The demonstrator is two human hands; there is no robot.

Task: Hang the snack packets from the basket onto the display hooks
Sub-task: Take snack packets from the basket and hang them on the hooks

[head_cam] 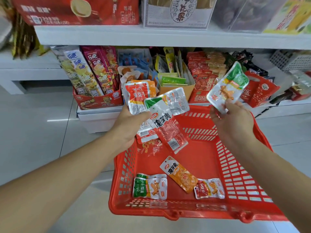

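Observation:
A red plastic basket (239, 185) sits on the floor below me. My left hand (129, 125) grips a fanned bunch of snack packets (161, 113) above the basket's far left corner. My right hand (235, 121) pinches a single green-topped packet (227, 88) by its lower edge, held up in front of the low shelf. In the basket lie a green packet (149, 186), an orange packet (180, 174) and a small red packet (209, 188). No display hooks show in this view.
A low white shelf (101, 113) ahead holds a red carton of long snack bags (94, 76), a cardboard box of small sachets (175, 81) and red packets (260, 89). An upper shelf (168, 37) carries large boxes. Grey tiled floor lies to the left.

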